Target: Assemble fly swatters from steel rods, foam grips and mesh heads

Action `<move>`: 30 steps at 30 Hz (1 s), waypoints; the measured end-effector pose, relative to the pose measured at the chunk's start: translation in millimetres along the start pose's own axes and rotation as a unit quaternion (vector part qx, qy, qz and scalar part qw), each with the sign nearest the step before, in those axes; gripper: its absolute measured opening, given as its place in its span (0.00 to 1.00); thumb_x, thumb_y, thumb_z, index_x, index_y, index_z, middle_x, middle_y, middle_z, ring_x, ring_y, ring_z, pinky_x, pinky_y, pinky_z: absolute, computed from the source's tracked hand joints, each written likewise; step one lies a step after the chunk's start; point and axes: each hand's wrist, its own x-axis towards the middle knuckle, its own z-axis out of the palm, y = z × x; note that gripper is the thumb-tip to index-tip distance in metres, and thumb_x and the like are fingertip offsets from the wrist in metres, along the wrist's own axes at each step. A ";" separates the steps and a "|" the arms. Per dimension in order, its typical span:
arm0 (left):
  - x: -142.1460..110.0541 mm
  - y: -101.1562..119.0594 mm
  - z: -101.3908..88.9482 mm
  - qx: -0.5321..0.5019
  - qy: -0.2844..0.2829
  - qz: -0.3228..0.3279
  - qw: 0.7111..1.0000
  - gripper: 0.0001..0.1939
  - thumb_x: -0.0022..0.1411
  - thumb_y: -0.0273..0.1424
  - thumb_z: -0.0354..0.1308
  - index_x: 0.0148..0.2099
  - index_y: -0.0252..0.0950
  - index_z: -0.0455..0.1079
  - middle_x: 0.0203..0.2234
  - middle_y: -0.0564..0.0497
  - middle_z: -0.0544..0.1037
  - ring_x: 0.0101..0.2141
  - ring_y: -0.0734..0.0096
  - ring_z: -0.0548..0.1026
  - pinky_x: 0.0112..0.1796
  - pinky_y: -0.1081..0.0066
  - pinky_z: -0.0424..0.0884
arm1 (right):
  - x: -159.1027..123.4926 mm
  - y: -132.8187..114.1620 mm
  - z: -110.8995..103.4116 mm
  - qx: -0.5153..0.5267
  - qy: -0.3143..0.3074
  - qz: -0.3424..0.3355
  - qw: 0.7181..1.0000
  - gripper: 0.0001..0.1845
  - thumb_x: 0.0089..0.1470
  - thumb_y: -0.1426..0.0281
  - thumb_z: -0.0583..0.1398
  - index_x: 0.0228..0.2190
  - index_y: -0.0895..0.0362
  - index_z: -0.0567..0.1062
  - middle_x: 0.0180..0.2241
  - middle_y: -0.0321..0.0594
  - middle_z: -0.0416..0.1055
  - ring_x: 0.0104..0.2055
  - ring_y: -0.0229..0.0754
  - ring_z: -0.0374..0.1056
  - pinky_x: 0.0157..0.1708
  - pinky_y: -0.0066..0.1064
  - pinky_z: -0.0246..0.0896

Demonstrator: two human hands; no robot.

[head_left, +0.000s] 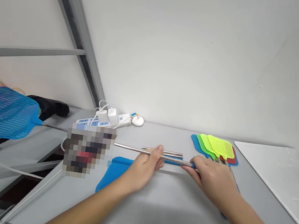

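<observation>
My left hand (145,167) is closed round the thin metal rod (130,148) of a blue fly swatter, whose mesh head (7,113) sticks out far to the left beyond the table edge. My right hand (211,177) grips the blue handle end (179,163) of the same swatter. Under my left wrist a second blue swatter head (114,172) lies flat on the grey table (157,210). Short metal rods (173,153) lie just behind the held one.
A fan of green, yellow, blue and red swatters (218,148) lies at the right rear. A white power strip with chargers (106,118) sits by the wall. A white board (277,176) covers the right side. A pixelated patch (87,151) hides something left of centre.
</observation>
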 end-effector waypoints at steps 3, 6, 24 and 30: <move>3.2 3.3 -10.4 -0.005 0.007 0.027 1.000 0.24 0.69 0.47 0.44 0.27 0.37 0.62 0.23 0.54 0.64 0.25 0.72 0.62 0.30 0.71 0.61 | -9.6 17.4 2.9 0.006 -0.012 0.020 1.000 0.25 0.65 0.53 0.49 0.22 0.55 0.65 0.17 0.33 0.64 0.17 0.35 0.59 0.20 0.30 0.39; 10.5 5.9 -23.4 -0.142 0.087 0.076 0.983 0.22 0.67 0.50 0.45 0.33 0.37 0.66 0.29 0.51 0.70 0.29 0.70 0.67 0.34 0.70 0.66 | -20.3 40.8 3.6 0.008 -0.025 0.049 0.998 0.24 0.63 0.53 0.50 0.22 0.54 0.63 0.15 0.32 0.61 0.18 0.35 0.59 0.21 0.29 0.40; 32.0 17.0 -81.5 -0.299 0.489 0.108 0.812 0.18 0.70 0.39 0.38 0.31 0.37 0.61 0.23 0.56 0.72 0.18 0.80 0.63 0.26 0.78 0.64 | -38.2 97.8 2.2 -0.028 -0.030 0.089 0.995 0.30 0.59 0.46 0.52 0.16 0.55 0.62 0.11 0.30 0.54 0.14 0.33 0.50 0.19 0.29 0.37; 17.5 -6.8 -10.0 -0.216 0.378 0.051 0.899 0.22 0.69 0.47 0.44 0.37 0.37 0.71 0.33 0.48 0.79 0.28 0.70 0.72 0.32 0.70 0.69 | -20.8 41.9 -0.1 -0.030 -0.041 0.046 0.998 0.30 0.63 0.48 0.47 0.18 0.54 0.62 0.13 0.32 0.61 0.15 0.35 0.56 0.19 0.30 0.38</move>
